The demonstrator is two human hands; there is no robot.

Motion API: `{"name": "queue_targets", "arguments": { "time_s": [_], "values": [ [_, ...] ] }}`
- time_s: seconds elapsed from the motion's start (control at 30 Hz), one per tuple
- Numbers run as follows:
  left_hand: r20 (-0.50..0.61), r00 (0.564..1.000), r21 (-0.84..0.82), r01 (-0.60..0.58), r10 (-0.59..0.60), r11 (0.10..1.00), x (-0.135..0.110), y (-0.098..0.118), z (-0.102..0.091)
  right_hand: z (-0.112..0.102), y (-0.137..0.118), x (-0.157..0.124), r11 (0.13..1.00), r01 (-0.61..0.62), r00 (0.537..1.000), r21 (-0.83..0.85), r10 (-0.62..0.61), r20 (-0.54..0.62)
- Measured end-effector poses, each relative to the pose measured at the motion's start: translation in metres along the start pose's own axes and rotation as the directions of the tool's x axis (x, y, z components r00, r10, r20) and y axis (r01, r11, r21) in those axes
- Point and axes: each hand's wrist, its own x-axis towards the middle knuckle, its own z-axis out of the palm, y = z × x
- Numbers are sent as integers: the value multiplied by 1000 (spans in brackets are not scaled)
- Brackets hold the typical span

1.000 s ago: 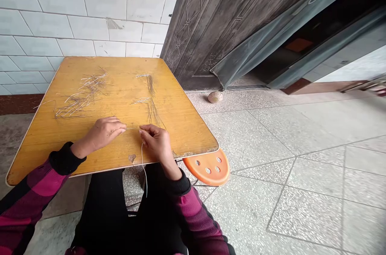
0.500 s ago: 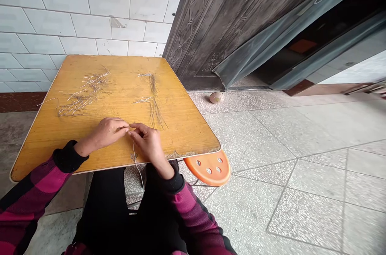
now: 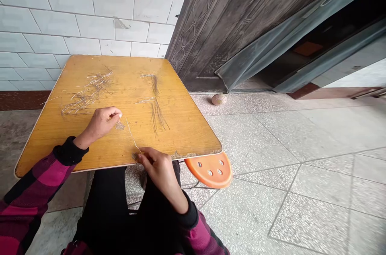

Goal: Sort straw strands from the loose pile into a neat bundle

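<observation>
My left hand point(image 3: 101, 123) rests on the yellow wooden table point(image 3: 187, 134) with its fingertips pinched on one end of a thin pale strand point(image 3: 130, 134). The strand runs down and to the right to my right hand point(image 3: 158, 166), which pinches its other end at the table's near edge. A loose pile of pale strands point(image 3: 87, 92) lies beyond my left hand. Two small bundles of darker strands point(image 3: 155, 102) lie in the middle of the table, beyond the stretched strand.
An orange plastic stool point(image 3: 209, 170) sticks out under the table's right corner. White tiled wall stands behind the table, a dark metal door to the right. A small round object point(image 3: 219, 99) lies on the speckled floor near the door.
My hands were together at the table's middle; now my right hand has drawn back to the near edge, stretching the strand taut between both hands. The left hand shifted slightly left.
</observation>
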Motion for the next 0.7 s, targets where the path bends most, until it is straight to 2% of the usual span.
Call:
{"name": "queue_targets", "arguments": {
  "time_s": [0.17,0.4,0.5,0.7],
  "values": [
    [17,1000,-55,16,-15,998,0,1,2,-2,2,-22,994,29,997,-102,-36,-69],
    [30,999,-98,19,-17,995,-3,1,6,-6,5,-20,989,-1,999,-148,-6,-44],
    [44,999,-100,-5,9,995,-3,-1,8,-11,7,-19,991,-46,999,-128,45,-7],
    [-145,976,71,-152,161,986,0,-8,7,-32,9,5,984,-158,987,-81,156,-27]
  ]
}}
